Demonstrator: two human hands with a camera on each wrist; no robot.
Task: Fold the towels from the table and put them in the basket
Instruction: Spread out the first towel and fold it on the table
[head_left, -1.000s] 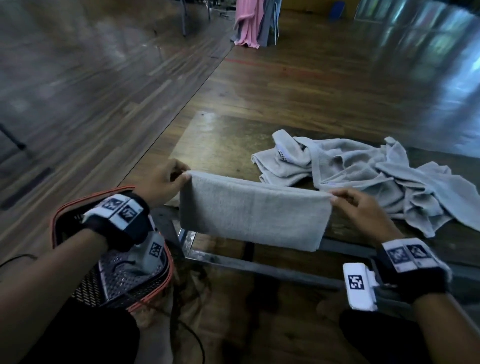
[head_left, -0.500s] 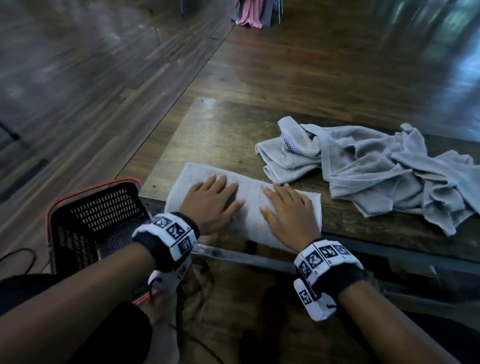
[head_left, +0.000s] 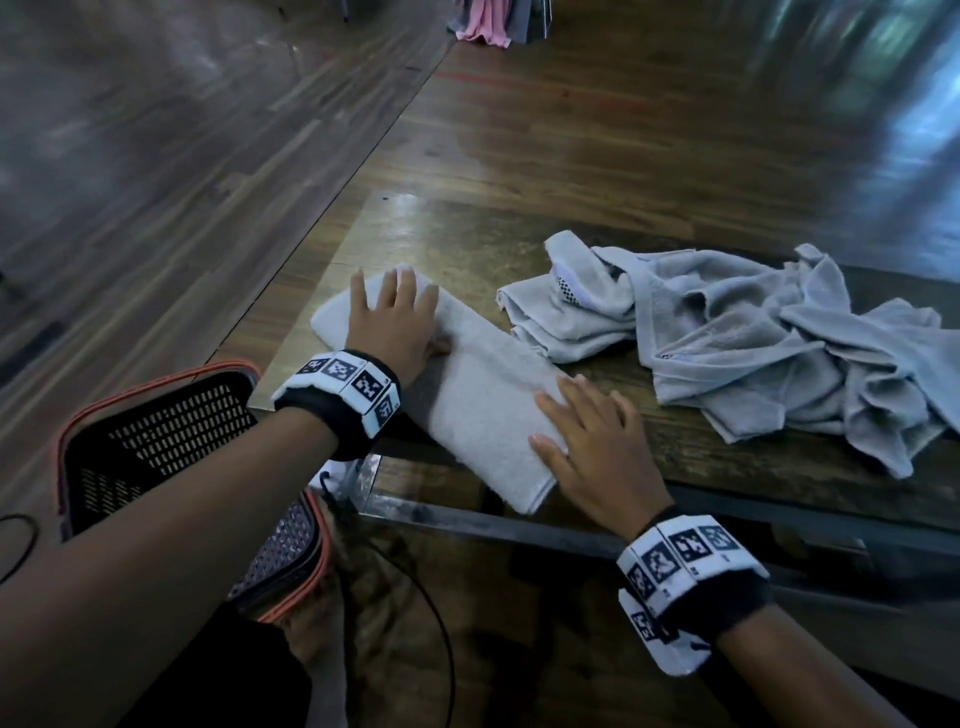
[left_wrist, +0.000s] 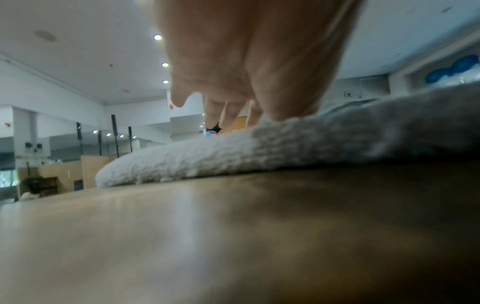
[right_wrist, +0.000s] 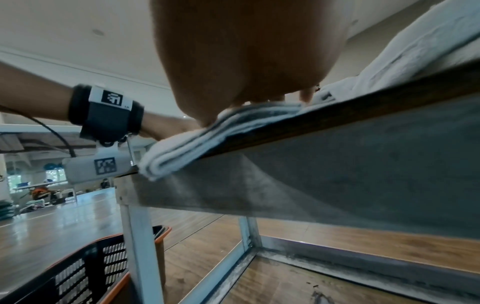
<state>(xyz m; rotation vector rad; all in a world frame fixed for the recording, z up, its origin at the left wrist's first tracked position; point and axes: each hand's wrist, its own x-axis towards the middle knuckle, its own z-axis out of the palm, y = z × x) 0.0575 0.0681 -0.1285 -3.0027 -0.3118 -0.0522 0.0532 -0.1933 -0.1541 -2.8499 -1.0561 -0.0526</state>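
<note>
A folded light grey towel (head_left: 478, 405) lies slantwise on the wooden table (head_left: 457, 244), its near end hanging a little over the front edge. My left hand (head_left: 395, 317) lies flat on its far left end with fingers spread. My right hand (head_left: 587, 441) presses flat on its near right end. In the left wrist view the fingers (left_wrist: 228, 111) rest on the towel's thick edge (left_wrist: 233, 152). The right wrist view shows the towel's stacked layers (right_wrist: 182, 148) at the table edge under my palm. A black basket (head_left: 156, 436) with an orange rim stands on the floor at left.
A heap of crumpled grey towels (head_left: 737, 338) covers the right half of the table. Metal table legs (right_wrist: 137, 236) and frame stand close to the basket (right_wrist: 78, 273). A black cable (head_left: 426, 623) trails on the wooden floor. Pink cloth (head_left: 483, 21) hangs far back.
The towel went from held up in the air to lying on the table. Both hands have since slid apart along it, left to its far end, right to its near end; the towel now lies slanted.
</note>
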